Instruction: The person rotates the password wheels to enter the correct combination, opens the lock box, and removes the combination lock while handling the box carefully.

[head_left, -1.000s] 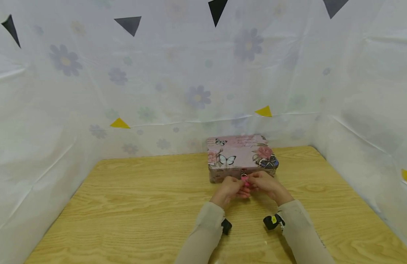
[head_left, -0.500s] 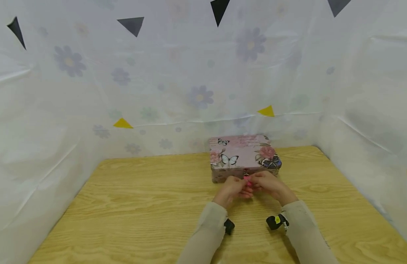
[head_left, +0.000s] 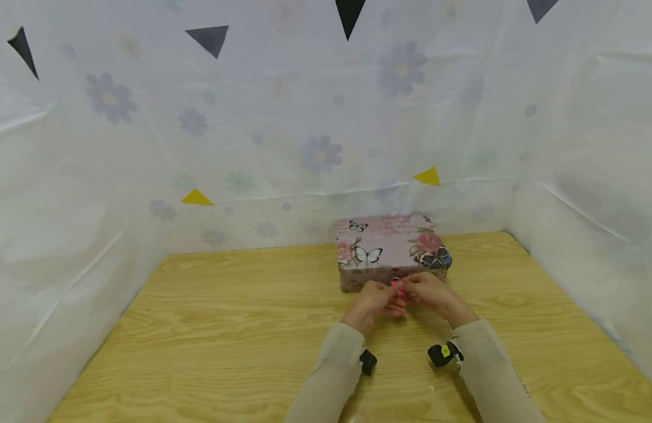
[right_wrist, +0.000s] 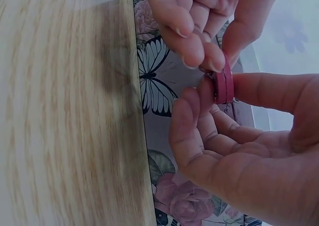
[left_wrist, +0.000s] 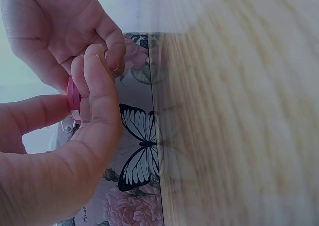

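A small pink padlock [head_left: 397,288] hangs by its metal shackle at the front clasp of a pink tin box [head_left: 392,241] printed with butterflies and roses. My left hand [head_left: 369,302] pinches the padlock between thumb and fingers from the left. From the other side, my right hand [head_left: 434,295] pinches it as well, and the fingertips of both hands nearly meet. In the left wrist view the padlock [left_wrist: 74,97] appears edge-on beside the left thumb. Fingers cover much of the padlock [right_wrist: 225,84] in the right wrist view. The box lid is down.
The box stands near the back edge of a wood-grain table [head_left: 225,329]. White floral sheeting [head_left: 273,117] rises behind and at both sides, with black and yellow triangles on it. A black wrist device [head_left: 439,355] sits below the right sleeve.
The view has shifted slightly, so everything sits a little further right than a second ago. Both hands keep their pinch on the padlock, and the box has not moved on the table.
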Demonstrator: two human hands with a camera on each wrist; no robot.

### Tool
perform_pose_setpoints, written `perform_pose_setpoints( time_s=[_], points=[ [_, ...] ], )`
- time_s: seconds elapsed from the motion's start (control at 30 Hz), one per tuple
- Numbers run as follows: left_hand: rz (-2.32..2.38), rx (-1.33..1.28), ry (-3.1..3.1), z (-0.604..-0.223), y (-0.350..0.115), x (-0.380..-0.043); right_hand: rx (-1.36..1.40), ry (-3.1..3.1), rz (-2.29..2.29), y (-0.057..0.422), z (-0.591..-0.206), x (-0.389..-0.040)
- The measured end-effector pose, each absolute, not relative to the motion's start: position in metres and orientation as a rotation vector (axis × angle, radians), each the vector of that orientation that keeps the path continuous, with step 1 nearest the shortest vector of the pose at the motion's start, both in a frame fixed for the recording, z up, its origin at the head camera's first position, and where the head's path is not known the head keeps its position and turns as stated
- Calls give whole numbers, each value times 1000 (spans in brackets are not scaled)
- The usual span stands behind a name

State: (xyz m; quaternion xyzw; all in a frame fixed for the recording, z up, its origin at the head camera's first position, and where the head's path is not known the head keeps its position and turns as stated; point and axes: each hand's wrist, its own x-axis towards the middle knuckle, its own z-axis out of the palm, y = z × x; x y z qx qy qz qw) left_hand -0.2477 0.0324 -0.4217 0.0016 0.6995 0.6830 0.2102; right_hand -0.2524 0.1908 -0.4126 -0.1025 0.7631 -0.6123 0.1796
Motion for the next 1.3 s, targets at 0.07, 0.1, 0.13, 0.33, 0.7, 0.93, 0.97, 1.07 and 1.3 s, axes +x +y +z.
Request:
perform_pose_setpoints(
  time_s=[0.07, 0.1, 0.13, 0.33, 0.7, 0.93, 0.97, 1.07, 1.3],
  points=[
    [1895, -2, 1952, -422, 33, -248, -283, 2161, -1725, 191, -412, -252],
    [1893, -4, 1955, -423, 33, -247, -278, 2163, -1724, 190, -412, -252],
    [1890, -6, 1957, -423, 33, -247, -280, 2168, -1716, 190, -412, -252],
    [1885, -11, 1957, -422, 33, -247, -252, 2170, -1721, 189, -412, -252],
    [1882, 3, 1955, -420, 34, -246, -269, 2165, -1724, 191, -413, -254],
    [1890, -10, 1945, -420, 34, -246, -272, 2188, -1707, 191, -414, -253],
    [1894, -10, 1942, -420, 34, -245, -270, 2190, -1706, 191, -414, -253],
    [1899, -10, 1935, -420, 33, -245, -270, 2193, -1705, 190, -413, -252],
    [1907, -8, 1931, -422, 34, -247, -272, 2209, -1709, 189, -411, -250]
  ],
)
